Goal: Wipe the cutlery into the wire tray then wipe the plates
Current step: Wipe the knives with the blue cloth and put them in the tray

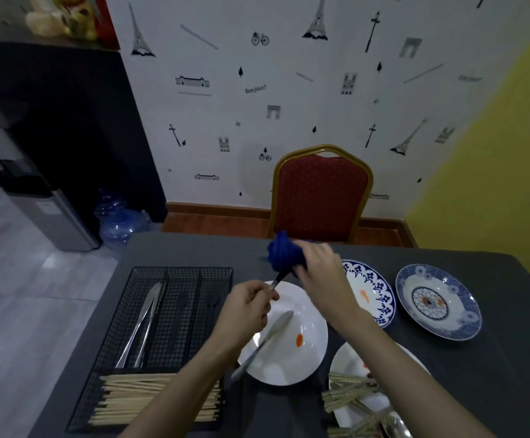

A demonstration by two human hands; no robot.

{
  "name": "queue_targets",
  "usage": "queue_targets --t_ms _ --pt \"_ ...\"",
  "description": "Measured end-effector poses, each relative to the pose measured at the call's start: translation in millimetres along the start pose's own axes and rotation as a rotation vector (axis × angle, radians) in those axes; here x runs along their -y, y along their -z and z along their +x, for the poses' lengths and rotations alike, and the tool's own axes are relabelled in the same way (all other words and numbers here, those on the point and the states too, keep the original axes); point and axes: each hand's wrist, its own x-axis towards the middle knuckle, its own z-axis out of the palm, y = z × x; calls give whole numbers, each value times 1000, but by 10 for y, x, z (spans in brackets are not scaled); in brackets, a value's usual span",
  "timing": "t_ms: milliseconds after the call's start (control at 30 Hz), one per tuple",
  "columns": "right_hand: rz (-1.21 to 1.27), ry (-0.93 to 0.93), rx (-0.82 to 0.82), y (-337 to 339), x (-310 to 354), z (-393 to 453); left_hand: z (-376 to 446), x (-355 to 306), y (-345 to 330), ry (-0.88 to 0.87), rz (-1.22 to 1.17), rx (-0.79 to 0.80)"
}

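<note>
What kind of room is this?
Probably a dining room at home or in a small eatery: a table with plates, a red chair and water jugs.

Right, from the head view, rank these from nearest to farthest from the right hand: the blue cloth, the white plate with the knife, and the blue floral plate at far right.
From the right hand:
1. Blue cloth, gripped in that hand.
2. White plate, just below and left of it.
3. Blue floral plate, far right on the table.

"Bonjour!" on wallpaper (255, 89)
</note>
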Motion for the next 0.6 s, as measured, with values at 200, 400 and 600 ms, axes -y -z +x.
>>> queue_targets --t_ms 200,400,600 --pt "164 81 28 -39 300 -210 45 1 56 0 -68 -22" --pt "77 -43 8 -86 38 -46 30 53 33 21 -11 1" --pt "25 98 54 -34 64 -119 48 65 77 26 -5 38"
